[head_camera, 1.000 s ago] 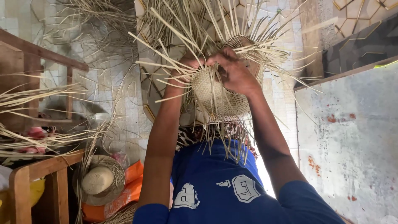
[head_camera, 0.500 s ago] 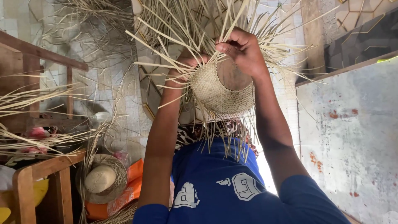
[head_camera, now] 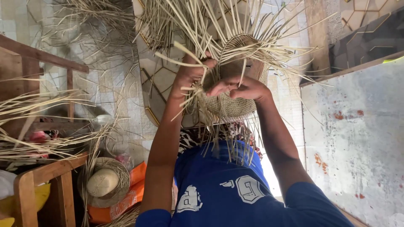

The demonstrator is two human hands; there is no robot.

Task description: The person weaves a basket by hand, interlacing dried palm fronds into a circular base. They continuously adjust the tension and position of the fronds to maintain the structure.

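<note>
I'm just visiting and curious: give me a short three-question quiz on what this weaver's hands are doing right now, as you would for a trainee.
1. True or false: both hands are on the half-woven straw hat.
2. Which hand grips a bunch of loose straw strands? A) the left hand B) the right hand C) neither
3. Fill in: on the floor at lower left, beside the wooden stool, lies a finished straw ____.

Key
1. True: both hands are at the hat's woven crown, with unwoven strands fanning out around it.
2. A: the left hand is closed on the strands; the right hand's fingers lie spread over the weave.
3. hat
</note>
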